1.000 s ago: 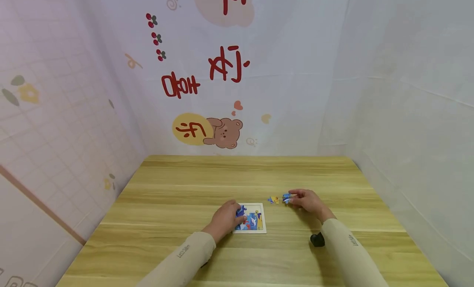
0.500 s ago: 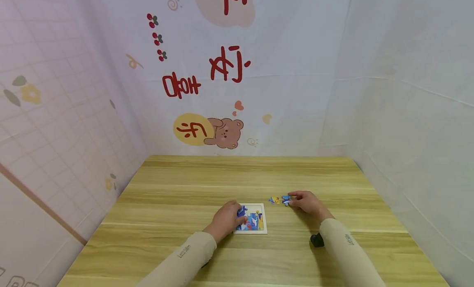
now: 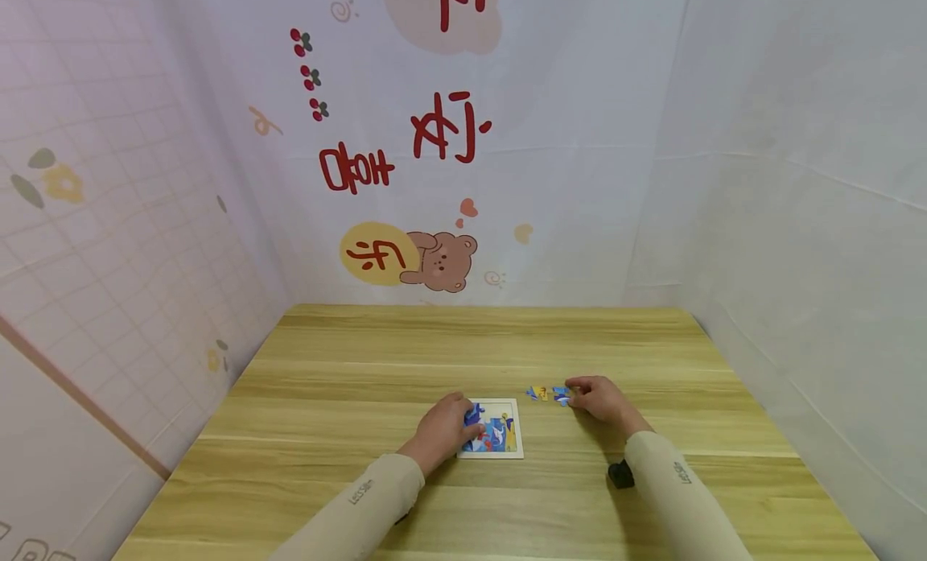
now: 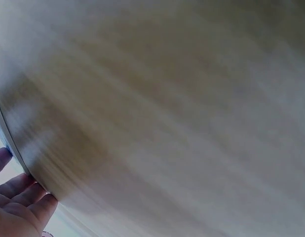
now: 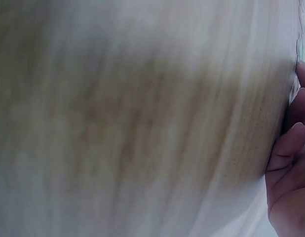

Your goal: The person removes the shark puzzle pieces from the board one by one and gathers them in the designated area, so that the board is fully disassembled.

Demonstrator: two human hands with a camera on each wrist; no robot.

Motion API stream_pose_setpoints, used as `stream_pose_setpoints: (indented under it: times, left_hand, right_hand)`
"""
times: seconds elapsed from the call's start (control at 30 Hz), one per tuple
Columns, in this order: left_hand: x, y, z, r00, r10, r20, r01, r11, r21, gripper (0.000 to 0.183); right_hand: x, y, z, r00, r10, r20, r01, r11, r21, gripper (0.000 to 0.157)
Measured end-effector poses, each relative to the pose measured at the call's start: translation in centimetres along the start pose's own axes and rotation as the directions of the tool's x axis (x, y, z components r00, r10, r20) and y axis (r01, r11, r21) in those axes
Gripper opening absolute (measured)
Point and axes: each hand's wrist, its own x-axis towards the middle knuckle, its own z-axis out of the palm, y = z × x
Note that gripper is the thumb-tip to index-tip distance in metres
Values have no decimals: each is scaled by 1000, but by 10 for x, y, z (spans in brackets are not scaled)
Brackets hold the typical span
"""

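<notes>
A jigsaw puzzle tray (image 3: 520, 432) with a pale rim lies on the table, partly filled with a blue and yellow sea picture. My left hand (image 3: 443, 426) grips its left side, thumb over the picture and fingers at the edge. The left wrist view shows the fingers (image 4: 31, 193) of that hand against the tray's rim (image 4: 10, 140). To the right, my right hand (image 3: 603, 402) holds a blue puzzle piece (image 3: 561, 396) at its right edge, low over or on the table. Beside that piece lies a yellow and blue puzzle piece (image 3: 539, 393).
A small black object (image 3: 620, 474) shows at the right wrist beside the sleeve. The wood-grain table (image 3: 405, 344) reaches back to a printed cloth wall (image 3: 579, 223), and more cloth stands along the left and right sides.
The blue piece in my right hand has turned slightly and shifted a little toward me. My left hand stays on the tray. The head view has shifted slightly.
</notes>
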Motion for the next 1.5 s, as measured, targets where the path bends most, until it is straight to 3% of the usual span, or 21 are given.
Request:
stream_pose_setpoints:
  times: [0.27,0.47,0.8,0.93,1.2,1.5]
  left_hand:
    - [-1,-1,-2,1000,7,1,-7,1000,-15,44]
    - [-1,-3,-7,1000,0,4,0,999,-51,48]
    - [-10,-20,-12,999,49,-7,-49,989,-143,53]
    - [-18,-26,-14,996,81,-25,-84,980,-181,53]
    - [-29,-25,-10,989,135,-57,-143,977,-161,45]
    - [-32,-21,-5,984,164,-74,-172,978,-119,39]
  right_hand:
    - [0,0,2,999,-14,-35,13,1000,-15,41]
    - [1,-12,11,995,56,-82,-53,997,48,38]
    - [5,-56,56,996,54,-73,-37,975,221,33]
    - [5,-73,74,998,18,-57,-3,970,245,31]
    - [5,-89,103,999,-21,-25,26,973,227,29]
    - [1,-91,115,1000,-20,-23,23,989,145,23]
